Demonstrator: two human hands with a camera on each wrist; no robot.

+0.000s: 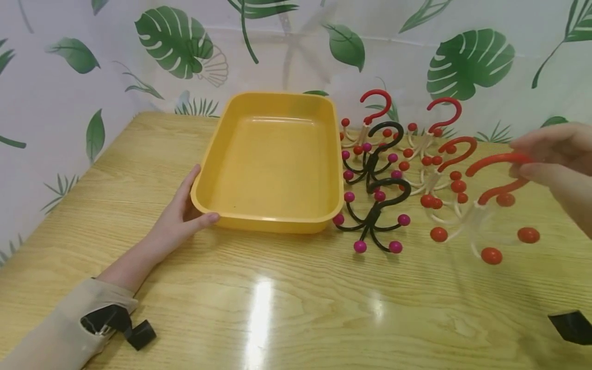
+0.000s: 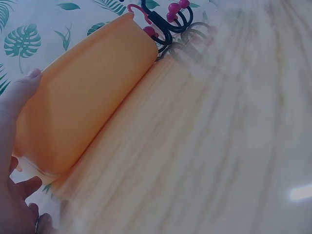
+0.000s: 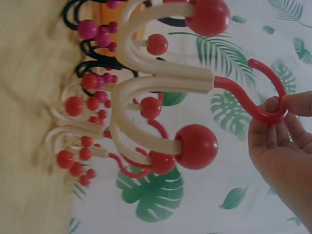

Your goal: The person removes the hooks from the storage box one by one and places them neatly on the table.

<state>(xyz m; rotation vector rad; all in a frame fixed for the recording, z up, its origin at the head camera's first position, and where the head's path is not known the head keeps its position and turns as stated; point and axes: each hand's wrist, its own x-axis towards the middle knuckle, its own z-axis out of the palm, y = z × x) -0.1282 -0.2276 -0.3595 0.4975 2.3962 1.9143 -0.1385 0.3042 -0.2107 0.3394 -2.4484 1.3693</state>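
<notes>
My right hand (image 1: 566, 163) pinches the red hook of a multi-arm hook hanger (image 1: 502, 191) between thumb and fingers, above the table's right side. The right wrist view shows this hanger's cream arms (image 3: 187, 82) ending in red balls. My left hand (image 1: 180, 221) holds the near left corner of a yellow tray (image 1: 273, 224), thumb at the front rim and fingers along the left side. Nothing lies in the tray. Right of it stand two black hangers (image 1: 372, 218) with magenta balls and several cream ones (image 1: 432, 180) with red balls, partly overlapping.
The pale wooden table (image 1: 296, 303) carries everything. A white cloth (image 1: 296, 46) with green leaves hangs behind it and at the left. Black straps (image 1: 121, 324) show at my left sleeve and at the right edge.
</notes>
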